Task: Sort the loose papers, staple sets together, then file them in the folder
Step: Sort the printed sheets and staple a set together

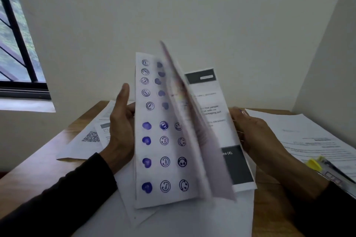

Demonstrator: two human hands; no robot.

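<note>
Here, papers [163, 140] between both hands.

A wooden table [38, 171] stands in a corner formed by pale walls [192, 15]. Left of the table, a window [17, 44] with a dark frame and slanted bars is set in the wall, its pale sill [27, 106] just above table height.
</note>
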